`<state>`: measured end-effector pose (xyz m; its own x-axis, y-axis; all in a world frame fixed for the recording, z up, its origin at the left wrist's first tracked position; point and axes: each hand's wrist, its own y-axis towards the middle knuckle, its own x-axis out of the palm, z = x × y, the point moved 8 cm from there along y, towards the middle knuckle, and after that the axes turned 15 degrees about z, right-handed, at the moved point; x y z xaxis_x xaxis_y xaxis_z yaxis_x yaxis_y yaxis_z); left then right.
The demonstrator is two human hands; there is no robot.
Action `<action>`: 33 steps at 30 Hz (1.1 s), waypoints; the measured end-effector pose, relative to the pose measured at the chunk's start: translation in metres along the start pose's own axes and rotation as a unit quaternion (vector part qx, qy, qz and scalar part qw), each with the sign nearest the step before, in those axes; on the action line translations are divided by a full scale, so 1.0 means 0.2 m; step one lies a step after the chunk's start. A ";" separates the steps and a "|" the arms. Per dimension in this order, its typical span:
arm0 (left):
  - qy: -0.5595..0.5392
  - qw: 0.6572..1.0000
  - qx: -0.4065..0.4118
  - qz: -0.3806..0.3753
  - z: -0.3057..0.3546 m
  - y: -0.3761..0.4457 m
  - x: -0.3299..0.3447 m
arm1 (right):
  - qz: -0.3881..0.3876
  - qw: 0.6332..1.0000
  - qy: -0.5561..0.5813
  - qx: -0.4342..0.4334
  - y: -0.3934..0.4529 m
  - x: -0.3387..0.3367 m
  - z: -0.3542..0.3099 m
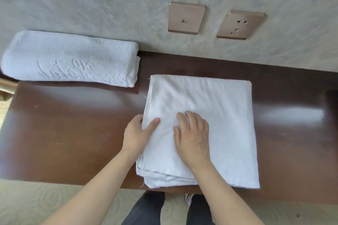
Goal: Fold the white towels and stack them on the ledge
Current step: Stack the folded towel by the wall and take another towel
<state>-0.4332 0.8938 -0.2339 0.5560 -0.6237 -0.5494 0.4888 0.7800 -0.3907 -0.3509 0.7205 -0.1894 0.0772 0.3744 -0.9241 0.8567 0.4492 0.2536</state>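
Half-folded towel (201, 124) was pinned flat on the wooden ledge (64, 133), floppy as expected.

Its left edge was pinched by the left hand (136, 133), thumb on top, fingers tucked under and hidden; the right hand (193, 135) was laid flat, fingers straight, just beside that pinch. Soft, light terry, likely to sag unless taken by edge or corners. A finished folded towel (71, 58) was parked well up-left of the grip. The number of layers couldn't be counted.

Grey textured wall (91, 2) far side. Two bronze plates on it: switch (186, 17) left, socket (240, 25) right. Pale patterned carpet (45, 201) near, below.
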 end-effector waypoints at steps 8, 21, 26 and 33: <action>-0.031 0.990 -0.072 -0.115 -0.25 -0.45 -0.06 | -0.119 0.993 -0.007 0.018 -0.24 0.08 -0.08; -0.102 0.983 -0.114 -0.099 -0.39 -0.54 -0.04 | -0.111 0.992 -0.026 -0.062 -0.20 0.13 0.05; -0.128 0.982 -0.115 -0.074 -0.37 -0.56 -0.04 | -0.087 0.994 -0.057 0.038 -0.19 0.12 0.06; -0.101 0.989 -0.105 0.007 -0.39 -0.60 -0.09 | -0.189 0.958 0.095 -0.192 -0.28 0.11 -0.19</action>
<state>-0.5539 0.8160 -0.2349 0.6959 -0.5932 -0.4048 0.3408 0.7690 -0.5409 -0.4161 0.7356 -0.2132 -0.3276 0.2512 -0.9108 0.5508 0.8340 0.0319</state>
